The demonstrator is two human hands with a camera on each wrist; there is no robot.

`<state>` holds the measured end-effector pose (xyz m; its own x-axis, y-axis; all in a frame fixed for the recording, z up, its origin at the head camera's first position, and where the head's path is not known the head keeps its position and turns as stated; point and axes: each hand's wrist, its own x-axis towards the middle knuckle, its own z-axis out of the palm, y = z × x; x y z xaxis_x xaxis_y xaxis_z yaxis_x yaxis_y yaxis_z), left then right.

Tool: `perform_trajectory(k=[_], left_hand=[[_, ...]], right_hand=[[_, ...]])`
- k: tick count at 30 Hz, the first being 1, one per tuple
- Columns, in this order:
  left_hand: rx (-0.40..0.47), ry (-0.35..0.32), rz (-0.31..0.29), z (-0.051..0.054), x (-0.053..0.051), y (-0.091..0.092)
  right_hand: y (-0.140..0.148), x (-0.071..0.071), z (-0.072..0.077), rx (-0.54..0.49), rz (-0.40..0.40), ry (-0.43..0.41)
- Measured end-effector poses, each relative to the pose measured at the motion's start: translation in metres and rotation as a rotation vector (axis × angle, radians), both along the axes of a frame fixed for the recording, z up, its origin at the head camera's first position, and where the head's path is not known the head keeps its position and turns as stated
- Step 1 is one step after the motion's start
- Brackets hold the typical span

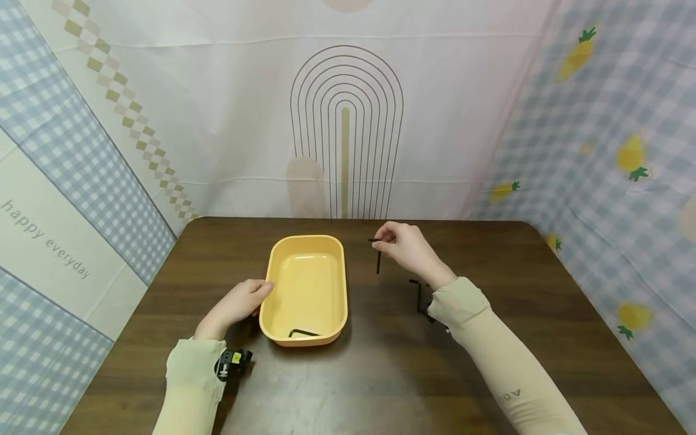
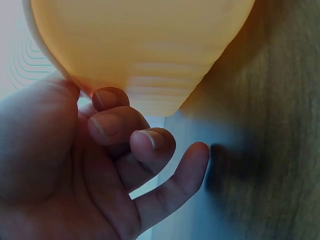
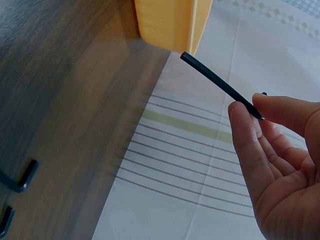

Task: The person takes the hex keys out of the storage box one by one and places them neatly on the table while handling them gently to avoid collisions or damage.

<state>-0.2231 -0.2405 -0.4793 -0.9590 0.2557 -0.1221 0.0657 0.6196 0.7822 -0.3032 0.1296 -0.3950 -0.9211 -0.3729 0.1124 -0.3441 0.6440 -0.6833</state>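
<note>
A yellow tray (image 1: 307,281) stands on the table, left of the middle. At its left edge my left hand (image 1: 241,303) grips the rim, thumb over the top and the other fingers curled against the outer wall in the left wrist view. My right hand (image 1: 412,249) pinches a black hex key (image 1: 379,262) between thumb and fingertips, above the table to the right of the tray. Its long arm hangs down in the head view. Inside the tray, another black hex key (image 1: 307,332) lies along the near end.
More black hex keys (image 1: 419,296) lie on the dark wood table (image 1: 326,399) under the right forearm, partly hidden by the sleeve. In the right wrist view two bent ends (image 3: 28,175) show at lower left. A patterned cloth (image 1: 234,121) hangs behind the table.
</note>
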Motion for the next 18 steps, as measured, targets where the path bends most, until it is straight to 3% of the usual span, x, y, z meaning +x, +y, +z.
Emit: perform_trajectory(k=[18], left_hand=[[-0.001, 0.002, 0.012, -0.001, 0.000, 0.000]], right_hand=[[0.020, -0.005, -0.022, 0.085, -0.012, -0.025]])
